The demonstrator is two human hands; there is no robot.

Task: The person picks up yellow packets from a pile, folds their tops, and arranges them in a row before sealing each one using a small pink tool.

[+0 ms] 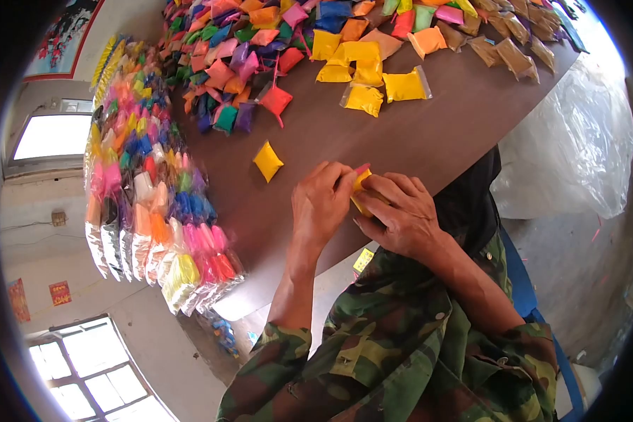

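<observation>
Between my two hands, near the table's front edge, is a small yellow packet (361, 184), partly hidden by the fingers. My left hand (322, 200) is closed, with thumb and forefinger pinched at the packet's upper left side. Right there a small pink piece (362, 169) sticks out. My right hand (403, 216) curls its fingers over the packet from the other side. A single yellow packet (268, 162) lies on the brown table to the left of my hands. Farther back lie several more yellow packets (363, 98), in clear wrappers.
A heap of small packets in many colours (239, 49) covers the far side of the table (316, 133). Brown packets (517, 60) lie at the far right. Long clear bags of coloured packets (151, 204) line the left edge. A large clear plastic bag (563, 141) hangs at the right.
</observation>
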